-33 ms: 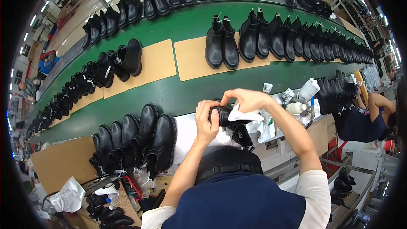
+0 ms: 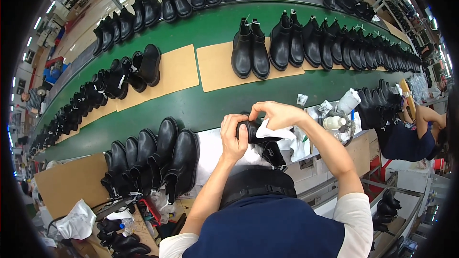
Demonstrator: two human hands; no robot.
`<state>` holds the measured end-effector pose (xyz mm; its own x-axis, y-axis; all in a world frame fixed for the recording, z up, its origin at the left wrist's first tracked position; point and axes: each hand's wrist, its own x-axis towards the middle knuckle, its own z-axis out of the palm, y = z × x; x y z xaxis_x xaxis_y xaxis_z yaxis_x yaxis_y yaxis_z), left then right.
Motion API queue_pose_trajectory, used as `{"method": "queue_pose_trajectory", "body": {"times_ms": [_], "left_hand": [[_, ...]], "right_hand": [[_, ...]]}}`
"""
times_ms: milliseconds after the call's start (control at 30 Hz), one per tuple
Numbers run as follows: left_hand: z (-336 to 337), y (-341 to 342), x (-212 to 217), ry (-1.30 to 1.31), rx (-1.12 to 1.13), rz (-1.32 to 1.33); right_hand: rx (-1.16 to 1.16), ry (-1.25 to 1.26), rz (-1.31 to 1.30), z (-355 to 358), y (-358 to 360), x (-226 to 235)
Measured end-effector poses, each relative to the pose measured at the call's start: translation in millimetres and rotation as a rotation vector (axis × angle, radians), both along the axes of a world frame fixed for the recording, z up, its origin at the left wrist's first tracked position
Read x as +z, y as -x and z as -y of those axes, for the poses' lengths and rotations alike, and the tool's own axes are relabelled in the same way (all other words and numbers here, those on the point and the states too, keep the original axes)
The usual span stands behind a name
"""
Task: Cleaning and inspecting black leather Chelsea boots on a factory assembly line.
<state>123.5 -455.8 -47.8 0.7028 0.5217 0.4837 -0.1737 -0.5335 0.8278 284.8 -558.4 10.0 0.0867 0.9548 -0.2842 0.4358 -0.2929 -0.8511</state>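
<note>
At the near edge of the bench my left hand (image 2: 233,138) grips a black leather boot (image 2: 247,132) round its toe end, thumb on the near side. The opening of the boot, with a loop and a pale-marked inner lining (image 2: 272,153), points toward me on the right. My right hand (image 2: 279,113) is closed with a white cloth (image 2: 276,133) pinched in it, bent over the boot's upper. The cloth drapes down beside the boot and hides part of it. My right fingertips touch the boot's far side.
Several finished-looking black boots (image 2: 184,155) lie left of my hands. A green conveyor belt (image 2: 215,110) ahead carries boot pairs on cardboard sheets (image 2: 220,71). To the right are a white-capped bottle (image 2: 333,123), crumpled wipes (image 2: 325,107) and a co-worker (image 2: 406,138).
The white cloth and my right hand have shifted very slightly against the boot. My left hand keeps its hold in the same place.
</note>
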Motion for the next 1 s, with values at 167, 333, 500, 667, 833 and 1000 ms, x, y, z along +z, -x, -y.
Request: {"method": "queue_pose_trajectory", "body": {"times_ms": [167, 333, 500, 667, 833, 1000], "left_hand": [[9, 6, 8, 0.04, -0.044, 0.027], [17, 22, -9, 0.008, -0.003, -0.004], [8, 4, 3, 0.049, -0.033, -0.026], [3, -9, 3, 0.047, -0.046, -0.022], [2, -9, 1, 0.056, -0.055, -0.021], [-7, 8, -3, 0.113, -0.001, -0.019]], "right_hand": [[-0.167, 0.249, -0.314, 3, 0, 6], [-0.028, -0.051, 0.112, 8, 31, -12], [-0.036, 0.034, -0.178, -2, -1, -29], [-0.039, -0.038, 0.069, 10, 5, 13], [-0.201, 0.133, -0.336, 3, -9, -15], [-0.541, -0.018, -0.1, 41, -12, -7]]}}
